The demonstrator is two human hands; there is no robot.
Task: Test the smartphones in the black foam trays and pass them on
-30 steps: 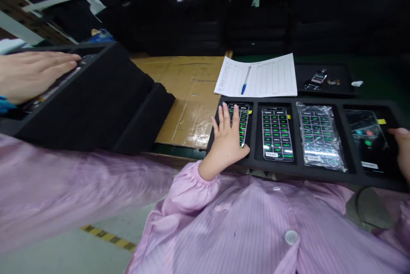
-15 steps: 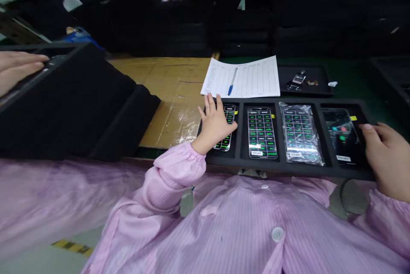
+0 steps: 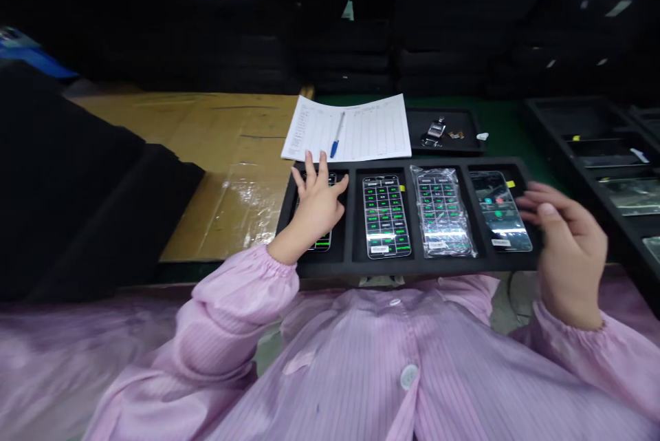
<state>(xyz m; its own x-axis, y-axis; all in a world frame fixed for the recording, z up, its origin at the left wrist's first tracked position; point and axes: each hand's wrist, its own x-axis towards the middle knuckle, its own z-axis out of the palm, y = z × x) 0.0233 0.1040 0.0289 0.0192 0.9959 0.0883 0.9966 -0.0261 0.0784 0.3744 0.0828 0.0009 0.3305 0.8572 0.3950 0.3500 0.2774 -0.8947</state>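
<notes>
1. Head view: left hand [image 3: 317,207] lies on the leftmost tray slot, fingers [image 3: 310,169] spread, covering most of the leftmost phone [image 3: 323,244]; no grip seen.
2. Right hand [image 3: 570,248] sits at the right end of the black foam tray [image 3: 443,266], fingers [image 3: 546,210] half curled, holding nothing, just beside the rightmost phone [image 3: 499,210]; contact unclear.
3. Middle slots: bare phone [image 3: 386,217], then bagged phone [image 3: 442,210].
4. Far of tray: ruled sheet [image 3: 366,128] under blue pen [image 3: 337,135].
</notes>
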